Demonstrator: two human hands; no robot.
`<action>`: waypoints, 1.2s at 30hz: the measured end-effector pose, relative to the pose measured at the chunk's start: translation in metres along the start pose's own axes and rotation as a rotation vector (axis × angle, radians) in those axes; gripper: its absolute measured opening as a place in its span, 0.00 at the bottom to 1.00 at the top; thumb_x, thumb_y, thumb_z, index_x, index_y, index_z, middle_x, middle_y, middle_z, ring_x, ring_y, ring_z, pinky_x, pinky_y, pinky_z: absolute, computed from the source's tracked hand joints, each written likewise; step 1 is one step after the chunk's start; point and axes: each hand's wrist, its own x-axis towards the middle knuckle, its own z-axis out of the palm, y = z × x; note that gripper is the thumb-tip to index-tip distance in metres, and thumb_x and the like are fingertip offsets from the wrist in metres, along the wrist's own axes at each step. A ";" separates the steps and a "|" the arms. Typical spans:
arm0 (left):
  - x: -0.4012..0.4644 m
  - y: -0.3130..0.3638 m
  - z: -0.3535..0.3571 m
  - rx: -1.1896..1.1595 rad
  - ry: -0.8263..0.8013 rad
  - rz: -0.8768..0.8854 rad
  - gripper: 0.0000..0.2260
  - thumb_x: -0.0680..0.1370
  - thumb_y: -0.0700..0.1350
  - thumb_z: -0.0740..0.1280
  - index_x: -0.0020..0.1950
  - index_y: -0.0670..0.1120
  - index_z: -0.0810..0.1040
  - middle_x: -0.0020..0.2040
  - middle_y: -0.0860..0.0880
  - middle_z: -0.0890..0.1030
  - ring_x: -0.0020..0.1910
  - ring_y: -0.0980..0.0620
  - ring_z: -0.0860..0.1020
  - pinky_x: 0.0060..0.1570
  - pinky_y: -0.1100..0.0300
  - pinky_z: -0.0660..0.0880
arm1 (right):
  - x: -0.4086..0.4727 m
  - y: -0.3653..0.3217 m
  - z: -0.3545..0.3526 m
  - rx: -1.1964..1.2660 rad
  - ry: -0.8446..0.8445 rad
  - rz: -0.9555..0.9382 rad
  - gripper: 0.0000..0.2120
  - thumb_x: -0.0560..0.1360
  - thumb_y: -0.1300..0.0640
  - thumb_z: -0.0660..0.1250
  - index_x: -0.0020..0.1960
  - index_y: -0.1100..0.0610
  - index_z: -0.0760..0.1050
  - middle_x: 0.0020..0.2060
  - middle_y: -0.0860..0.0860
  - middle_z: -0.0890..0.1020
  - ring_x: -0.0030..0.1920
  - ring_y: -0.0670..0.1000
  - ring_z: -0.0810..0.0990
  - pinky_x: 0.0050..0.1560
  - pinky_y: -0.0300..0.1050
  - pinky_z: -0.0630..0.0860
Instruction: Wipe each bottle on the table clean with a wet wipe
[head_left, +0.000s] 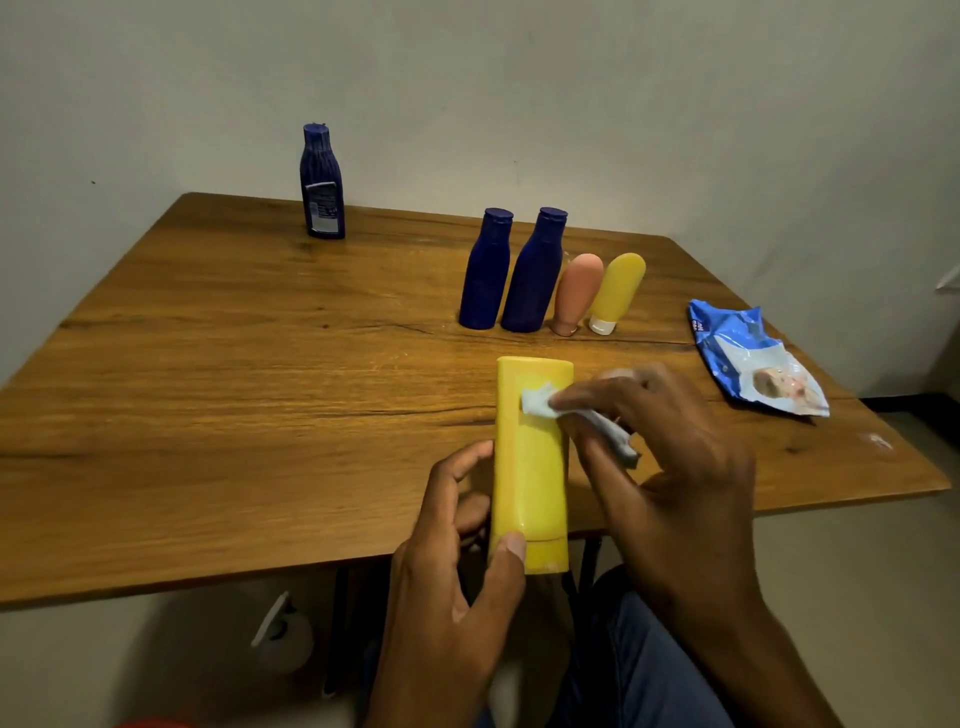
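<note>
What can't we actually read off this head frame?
- Back of the yellow tube, head view: faces away; left hand covers part of its cap end.
- Wet wipe: mostly bunched under the right hand fingers.
- Label print on the far blue bottle: too small.
- Wipes pack text: crumpled, unreadable.
- Which standing bottles are already clean: not visible.

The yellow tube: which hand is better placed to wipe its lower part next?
Right. The right hand already presses the wet wipe on the yellow tube; the left hand grips its cap end.
</note>
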 end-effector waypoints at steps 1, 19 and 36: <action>0.000 0.000 0.000 -0.001 0.007 0.002 0.24 0.77 0.56 0.66 0.74 0.66 0.68 0.53 0.50 0.88 0.52 0.46 0.86 0.57 0.37 0.81 | 0.003 0.001 -0.001 0.006 -0.013 -0.007 0.10 0.76 0.65 0.74 0.55 0.54 0.85 0.52 0.49 0.82 0.56 0.49 0.81 0.49 0.44 0.76; 0.000 0.001 -0.001 -0.022 0.019 0.028 0.23 0.79 0.51 0.66 0.73 0.67 0.72 0.53 0.49 0.88 0.51 0.45 0.86 0.53 0.38 0.82 | 0.004 0.000 -0.001 -0.041 0.025 0.010 0.07 0.77 0.62 0.73 0.55 0.57 0.84 0.52 0.51 0.82 0.55 0.50 0.81 0.50 0.37 0.75; 0.001 0.003 -0.007 -0.021 -0.099 0.046 0.25 0.79 0.53 0.65 0.77 0.64 0.70 0.59 0.50 0.87 0.57 0.46 0.86 0.55 0.50 0.80 | -0.052 -0.020 0.001 0.028 0.002 0.018 0.07 0.77 0.60 0.73 0.53 0.51 0.86 0.49 0.46 0.80 0.51 0.45 0.82 0.47 0.35 0.76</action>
